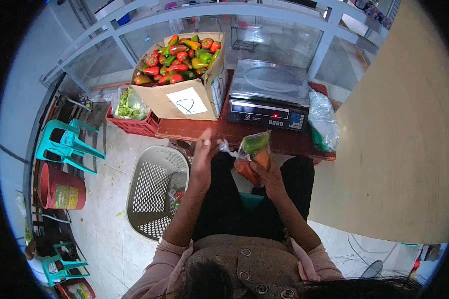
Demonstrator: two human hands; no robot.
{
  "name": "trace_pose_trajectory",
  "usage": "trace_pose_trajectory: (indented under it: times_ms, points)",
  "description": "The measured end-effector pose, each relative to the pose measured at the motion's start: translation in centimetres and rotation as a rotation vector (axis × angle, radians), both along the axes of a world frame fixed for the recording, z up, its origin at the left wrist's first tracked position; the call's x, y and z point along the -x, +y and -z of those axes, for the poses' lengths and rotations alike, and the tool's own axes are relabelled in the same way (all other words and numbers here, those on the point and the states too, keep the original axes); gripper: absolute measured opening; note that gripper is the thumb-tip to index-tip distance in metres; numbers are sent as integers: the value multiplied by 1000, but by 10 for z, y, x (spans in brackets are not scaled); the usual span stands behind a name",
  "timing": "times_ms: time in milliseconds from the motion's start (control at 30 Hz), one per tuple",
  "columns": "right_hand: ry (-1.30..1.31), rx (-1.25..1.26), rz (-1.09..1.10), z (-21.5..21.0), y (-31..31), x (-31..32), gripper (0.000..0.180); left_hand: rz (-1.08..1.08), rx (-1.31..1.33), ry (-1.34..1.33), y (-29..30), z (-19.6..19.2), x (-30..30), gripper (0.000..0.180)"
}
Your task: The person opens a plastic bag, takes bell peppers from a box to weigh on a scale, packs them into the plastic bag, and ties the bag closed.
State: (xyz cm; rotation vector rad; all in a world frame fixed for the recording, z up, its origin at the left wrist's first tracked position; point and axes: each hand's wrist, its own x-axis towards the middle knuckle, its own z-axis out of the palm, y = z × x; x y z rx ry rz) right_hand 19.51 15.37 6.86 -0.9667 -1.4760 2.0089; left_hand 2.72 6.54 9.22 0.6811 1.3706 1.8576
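Above my lap, my right hand (269,175) is closed around the lower right side of a clear plastic bag of peppers (255,143). A green pepper shows at the top of the bag, with orange and red ones lower down. The bag's twisted, gathered neck (226,146) sticks out to the left. Close to that neck is my left hand (202,155), raised with its fingers stretched upward and slightly blurred. Nothing shows in its grasp.
On the red-brown bench (194,128) ahead stand a box of peppers (172,102), a digital scale (268,94) and plastic bags (324,122). A perforated basket (152,167) holding a bagged item sits at left, near teal stools (67,142) and a red bucket (65,187). A wooden panel (384,164) curves along the right.
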Motion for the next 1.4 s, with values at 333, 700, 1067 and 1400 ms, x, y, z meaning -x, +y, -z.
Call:
trace_pose_trajectory:
  times_ms: [333, 700, 1067, 1400]
  points:
    - [-259, -523, -291, -16, 0, 4, 61, 378, 168, -254, -13, 11, -20, 51]
    - [-204, -553, -385, -54, -2, 24, 40, 69, -121, -460, -58, 49, 45, 42]
    - [-595, -676, -427, 17, 26, -28, 27, -813, 959, 89, -252, 289, 155, 53]
    - [-588, -662, -508, -9, 0, -7, 26, -795, 826, -123, -254, 436, 61, 44]
